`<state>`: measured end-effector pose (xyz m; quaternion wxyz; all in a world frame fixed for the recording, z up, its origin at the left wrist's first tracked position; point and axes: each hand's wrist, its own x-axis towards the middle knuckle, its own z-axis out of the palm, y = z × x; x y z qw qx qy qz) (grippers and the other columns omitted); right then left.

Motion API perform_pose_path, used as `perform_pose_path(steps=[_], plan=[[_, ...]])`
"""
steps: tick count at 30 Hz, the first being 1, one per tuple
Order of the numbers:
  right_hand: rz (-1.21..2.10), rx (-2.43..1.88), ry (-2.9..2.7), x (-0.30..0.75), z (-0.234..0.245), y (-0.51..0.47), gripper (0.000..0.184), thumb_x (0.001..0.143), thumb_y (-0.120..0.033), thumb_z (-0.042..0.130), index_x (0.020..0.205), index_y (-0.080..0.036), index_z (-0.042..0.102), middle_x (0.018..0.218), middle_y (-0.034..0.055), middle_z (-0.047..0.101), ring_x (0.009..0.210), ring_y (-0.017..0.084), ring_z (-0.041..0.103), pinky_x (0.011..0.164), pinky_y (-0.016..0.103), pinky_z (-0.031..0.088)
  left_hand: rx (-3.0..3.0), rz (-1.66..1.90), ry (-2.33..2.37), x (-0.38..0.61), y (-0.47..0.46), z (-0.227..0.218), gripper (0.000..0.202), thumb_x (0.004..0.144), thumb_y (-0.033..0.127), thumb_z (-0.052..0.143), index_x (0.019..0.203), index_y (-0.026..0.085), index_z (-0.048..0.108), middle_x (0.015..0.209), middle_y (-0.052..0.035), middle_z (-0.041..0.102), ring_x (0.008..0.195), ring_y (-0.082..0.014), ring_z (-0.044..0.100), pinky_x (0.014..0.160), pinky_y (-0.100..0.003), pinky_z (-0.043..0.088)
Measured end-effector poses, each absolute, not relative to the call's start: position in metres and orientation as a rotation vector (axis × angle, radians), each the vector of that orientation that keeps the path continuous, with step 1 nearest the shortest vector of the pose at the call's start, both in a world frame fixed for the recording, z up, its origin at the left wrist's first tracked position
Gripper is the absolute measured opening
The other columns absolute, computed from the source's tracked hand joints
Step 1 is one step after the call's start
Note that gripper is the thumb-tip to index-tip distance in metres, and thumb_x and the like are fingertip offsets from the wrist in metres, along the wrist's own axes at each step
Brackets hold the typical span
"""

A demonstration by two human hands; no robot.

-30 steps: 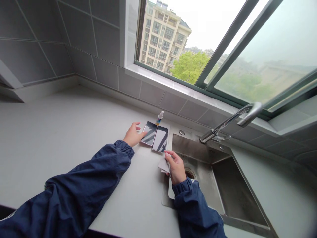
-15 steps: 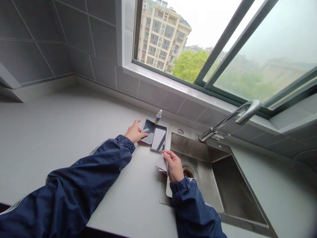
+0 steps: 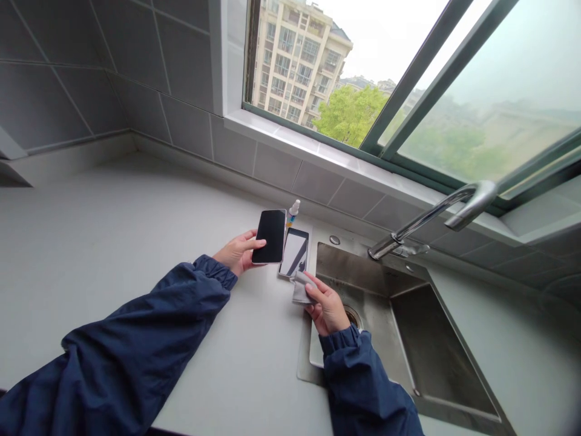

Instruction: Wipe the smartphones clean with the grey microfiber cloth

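Lifted off the counter since the last frame — a black smartphone [image 3: 272, 236] now sits gripped in the left hand [image 3: 236, 252], long axis toward the window, while the right hand [image 3: 325, 307] pinches a grey cloth [image 3: 302, 289] just below the second phone [image 3: 294, 252] — that one lying flat, nearer the right hand.

A home kitchen, going by the stainless steel sink [image 3: 358, 266], chrome faucet [image 3: 431, 216], tiled wall [image 3: 91, 72] and pale countertop [image 3: 113, 206].
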<state>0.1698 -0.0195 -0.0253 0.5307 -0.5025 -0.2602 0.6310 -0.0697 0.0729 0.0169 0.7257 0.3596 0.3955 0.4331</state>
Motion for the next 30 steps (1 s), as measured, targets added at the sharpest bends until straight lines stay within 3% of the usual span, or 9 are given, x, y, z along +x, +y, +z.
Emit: perform_pose_path(steps=[3,7,11,14,18,21,24,27,30], plan=[[1.512,-1.162,-0.605,0.172,-0.023,-0.019,0.063,0.067,-0.03,0.089,0.125,-0.016,0.068,0.109,0.0124,0.077,0.075,0.018,0.073,0.067,0.028,0.061,0.578,0.881,0.611,-0.058,0.056,0.012,0.059,0.077,0.019,0.064,0.135,0.02,0.055,0.126,-0.0142,0.068,0.093,-0.0257,0.074,0.062,-0.029,0.058],[1.476,-1.126,-0.603,0.175,-0.02,-0.016,0.054,0.071,-0.033,0.087,0.12,-0.015,0.07,0.112,0.0139,0.076,0.085,0.022,0.076,0.075,0.031,0.062,0.385,0.749,0.471,-0.044,0.043,0.003,0.054,0.083,0.029,0.055,0.135,0.012,0.055,0.134,-0.0191,0.063,0.099,-0.0339,0.072,0.072,-0.043,0.061],[1.336,-1.125,-0.588,0.176,-0.019,-0.014,0.041,0.071,-0.034,0.086,0.106,-0.015,0.074,0.103,0.0114,0.079,0.087,0.023,0.077,0.075,0.031,0.063,0.346,0.617,0.434,-0.035,0.03,0.0,0.063,0.091,0.059,0.046,0.13,0.01,0.057,0.129,-0.0228,0.064,0.086,-0.0347,0.072,0.072,-0.056,0.059],[1.195,-1.127,-0.605,0.175,-0.019,-0.014,0.035,0.074,-0.037,0.084,0.101,-0.017,0.075,0.1,0.0089,0.079,0.088,0.021,0.077,0.079,0.032,0.063,0.329,0.553,0.443,-0.029,0.02,-0.001,0.076,0.087,0.075,0.038,0.126,0.013,0.058,0.122,-0.0219,0.066,0.078,-0.0322,0.071,0.066,-0.056,0.06],[1.017,-1.165,-0.695,0.17,-0.018,-0.018,0.04,0.081,-0.044,0.078,0.108,-0.016,0.074,0.107,0.0098,0.078,0.099,0.026,0.075,0.094,0.044,0.059,0.414,0.449,0.411,-0.023,0.012,-0.005,0.077,0.089,0.076,0.03,0.126,0.015,0.057,0.112,-0.022,0.068,0.074,-0.0335,0.071,0.057,-0.054,0.059],[0.917,-1.214,-0.871,0.165,-0.015,-0.025,0.043,0.087,-0.041,0.072,0.123,-0.018,0.07,0.126,0.0093,0.071,0.125,0.029,0.063,0.116,0.051,0.041,0.457,0.404,0.387,-0.021,0.012,-0.008,0.076,0.091,0.074,0.026,0.124,0.013,0.057,0.107,-0.0222,0.068,0.073,-0.0334,0.071,0.056,-0.052,0.059],[0.682,-1.258,-1.406,0.161,-0.017,-0.031,0.041,0.096,-0.034,0.06,0.136,-0.025,0.061,0.15,0.0053,0.052,0.146,0.028,0.039,0.124,0.052,0.025,0.455,0.409,0.385,-0.021,0.013,-0.01,0.077,0.09,0.076,0.025,0.13,0.017,0.054,0.101,-0.0185,0.068,0.071,-0.0337,0.071,0.052,-0.049,0.058],[0.439,-1.276,-1.806,0.161,-0.023,-0.033,0.045,0.101,-0.031,0.049,0.146,-0.028,0.05,0.159,0.0042,0.037,0.152,0.028,0.022,0.122,0.058,0.025,0.427,0.421,0.394,-0.022,0.014,-0.011,0.078,0.088,0.078,0.026,0.136,0.02,0.05,0.09,-0.0132,0.068,0.069,-0.0339,0.071,0.05,-0.049,0.058],[0.285,-1.323,-1.939,0.162,-0.027,-0.033,0.049,0.102,-0.03,0.046,0.151,-0.028,0.042,0.16,0.0054,0.035,0.154,0.03,0.015,0.119,0.065,0.024,0.412,0.419,0.382,-0.022,0.016,-0.012,0.081,0.087,0.08,0.028,0.142,0.024,0.045,0.086,-0.0111,0.067,0.068,-0.0346,0.071,0.049,-0.049,0.058]])
